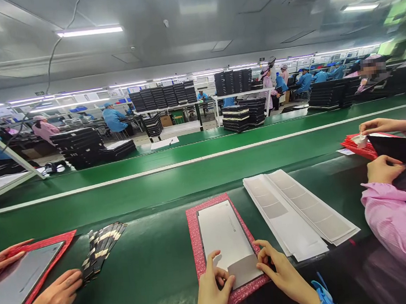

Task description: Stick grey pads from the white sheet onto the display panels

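A flat silver-white panel (221, 232) with small dark print lies on a pink-red bubble-wrap sheet (194, 234) directly before me. Across the panel's near end rests a grey rectangular sticker (245, 269). At its left edge, my left hand (215, 287) is closed, thumb and fingers pinching the sticker's corner. My right hand (281, 272), with a blue band at the wrist, pinches the opposite edge. Right of the panel lie white backing sheets (290, 239) carrying several grey stickers of the same look.
At left, a co-worker's hands (49, 300) hold a panel on red wrap, beside a fan of black strips (103, 246). To the right, a pink-sleeved co-worker (393, 202) handles a dark panel. A green conveyor (204, 168) runs behind, with black stacks (79, 145) beyond.
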A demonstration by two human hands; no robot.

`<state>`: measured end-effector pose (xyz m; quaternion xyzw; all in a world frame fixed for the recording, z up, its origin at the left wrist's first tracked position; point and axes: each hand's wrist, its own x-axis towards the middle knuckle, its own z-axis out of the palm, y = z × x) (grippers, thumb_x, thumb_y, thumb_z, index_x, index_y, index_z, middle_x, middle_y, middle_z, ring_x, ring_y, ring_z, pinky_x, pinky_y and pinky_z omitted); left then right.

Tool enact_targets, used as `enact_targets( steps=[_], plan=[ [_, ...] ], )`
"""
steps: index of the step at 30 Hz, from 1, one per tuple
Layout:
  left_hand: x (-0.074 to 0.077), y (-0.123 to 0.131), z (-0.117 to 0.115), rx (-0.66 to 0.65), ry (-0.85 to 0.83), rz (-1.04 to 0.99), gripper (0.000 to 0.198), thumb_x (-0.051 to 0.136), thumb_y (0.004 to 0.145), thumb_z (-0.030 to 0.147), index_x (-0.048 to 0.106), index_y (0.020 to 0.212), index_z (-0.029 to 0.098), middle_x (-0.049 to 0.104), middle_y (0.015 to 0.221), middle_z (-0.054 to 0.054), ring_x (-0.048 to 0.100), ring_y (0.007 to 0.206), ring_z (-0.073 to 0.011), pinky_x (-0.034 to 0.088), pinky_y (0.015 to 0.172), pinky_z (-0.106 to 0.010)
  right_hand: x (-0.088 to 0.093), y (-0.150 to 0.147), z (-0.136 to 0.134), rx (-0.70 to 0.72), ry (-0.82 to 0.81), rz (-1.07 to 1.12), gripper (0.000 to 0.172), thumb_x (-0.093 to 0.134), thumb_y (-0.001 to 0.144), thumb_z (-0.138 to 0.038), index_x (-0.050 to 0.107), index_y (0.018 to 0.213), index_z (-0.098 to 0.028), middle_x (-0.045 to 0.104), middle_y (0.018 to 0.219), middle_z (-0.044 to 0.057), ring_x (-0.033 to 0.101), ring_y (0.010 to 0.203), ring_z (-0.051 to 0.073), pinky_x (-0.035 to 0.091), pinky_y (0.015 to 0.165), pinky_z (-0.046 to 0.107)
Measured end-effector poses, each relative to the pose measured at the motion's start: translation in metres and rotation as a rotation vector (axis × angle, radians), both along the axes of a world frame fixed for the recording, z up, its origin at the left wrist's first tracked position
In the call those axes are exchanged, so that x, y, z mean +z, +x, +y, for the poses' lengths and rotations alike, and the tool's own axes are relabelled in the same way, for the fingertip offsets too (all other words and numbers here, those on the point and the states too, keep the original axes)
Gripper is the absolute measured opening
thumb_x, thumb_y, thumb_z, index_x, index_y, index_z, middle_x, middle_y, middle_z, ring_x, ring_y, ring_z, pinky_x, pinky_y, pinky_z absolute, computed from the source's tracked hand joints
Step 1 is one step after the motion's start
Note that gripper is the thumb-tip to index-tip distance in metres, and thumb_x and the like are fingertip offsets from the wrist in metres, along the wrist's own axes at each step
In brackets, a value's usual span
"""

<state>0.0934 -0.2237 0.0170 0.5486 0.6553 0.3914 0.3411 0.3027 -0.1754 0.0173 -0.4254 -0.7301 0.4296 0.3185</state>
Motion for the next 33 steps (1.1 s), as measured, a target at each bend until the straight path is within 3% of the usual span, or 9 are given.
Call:
enact_targets(
  steps=[13,33],
  plan=[
    [0.01,-0.001,-0.001,-0.024,-0.044,-0.009,0.056,0.058,0.072,0.032,0.038,0.122,0.017,0.062,0.063,0.004,0.053,0.059,-0.015,0.041,0.065,-0.027,-0.02,0.003,0.001,0.021,0.09,-0.049,0.039,0.042,0.084,-0.02,0.035,0.122,-0.026,0.051,0.081,-0.002,0.052,0.074,0.012,0.044,0.073,0.025],
    [0.007,-0.001,-0.003,-0.017,-0.038,0.023,0.055,0.059,0.071,0.032,0.041,0.121,0.019,0.063,0.063,0.004,0.053,0.06,-0.0149,0.042,0.066,-0.026,-0.017,0.002,0.0,0.027,0.089,-0.085,0.039,0.041,0.086,-0.019,0.034,0.123,-0.026,0.051,0.083,-0.002,0.053,0.076,0.012,0.045,0.075,0.026]
  ],
)
